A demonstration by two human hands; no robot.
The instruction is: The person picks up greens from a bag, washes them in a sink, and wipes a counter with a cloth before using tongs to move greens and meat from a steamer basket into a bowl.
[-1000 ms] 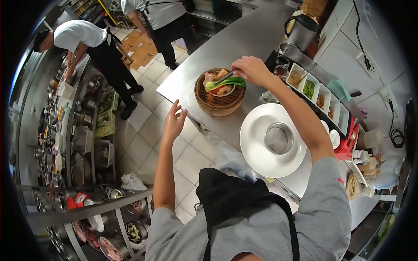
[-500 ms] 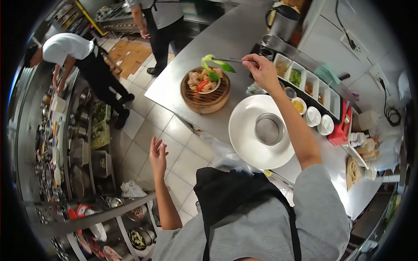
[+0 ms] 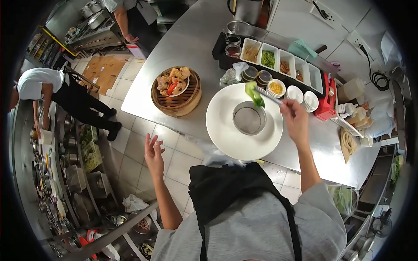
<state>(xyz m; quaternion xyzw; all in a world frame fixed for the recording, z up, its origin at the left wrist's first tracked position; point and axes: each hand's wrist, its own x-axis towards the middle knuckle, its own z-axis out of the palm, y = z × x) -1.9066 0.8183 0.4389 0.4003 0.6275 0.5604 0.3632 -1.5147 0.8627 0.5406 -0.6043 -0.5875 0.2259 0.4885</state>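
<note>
My right hand (image 3: pixel 295 122) is closed on a pair of slim metal tweezers (image 3: pixel 269 95). At their tips hangs a piece of green leafy vegetable (image 3: pixel 254 94), above the far edge of a metal ring (image 3: pixel 249 118). The ring stands on a wide white plate (image 3: pixel 220 126), and I see nothing inside it. To the plate's left, a round bamboo steamer (image 3: pixel 191 99) holds a small bowl of meat pieces with red strips (image 3: pixel 173 81). My left hand (image 3: pixel 154 154) is held out over the floor in front of the counter, fingers spread and holding nothing.
White containers of chopped ingredients (image 3: pixel 268 58) sit in a black rack along the wall, with small jars and stacked white dishes (image 3: pixel 294 94) before it. A metal pitcher (image 3: pixel 247 11) stands behind. One person bends over shelves (image 3: pixel 43 85) at left; another stands beyond the counter.
My right hand has moved from beside the steamer to the plate, carrying the green vegetable from above the meat bowl to the ring. My left hand stays open. The view has shifted.
</note>
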